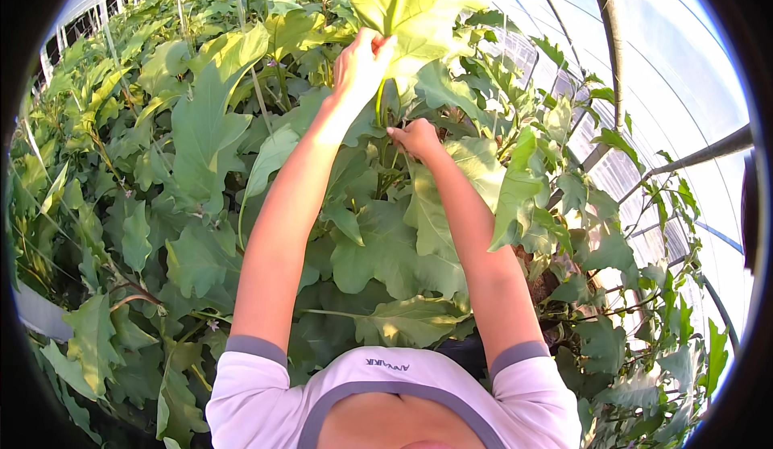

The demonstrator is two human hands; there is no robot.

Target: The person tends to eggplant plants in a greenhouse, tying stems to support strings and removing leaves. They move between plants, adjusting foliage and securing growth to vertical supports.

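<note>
Up at the top of the view, my left hand [362, 65] pinches a large sunlit eggplant leaf [416, 2] near its base, with the leaf's blade standing up above the fingers. Below and to the right, my right hand [416, 138] is closed beside the upright green stem [380, 103], its thumb at the stem. What lies inside the right fingers is hidden, so I cannot tell whether they grip a stalk. Broad lobed leaves [386, 243] spread beneath both forearms, close to my chest.
Dense eggplant foliage [199, 129] fills the left side, with thin strings [259, 95] running up through it. On the right, curved metal greenhouse pipes [610, 44] and clear plastic sheeting [676, 74] rise behind more leaves. Small purple flowers [212, 325] show low among the plants.
</note>
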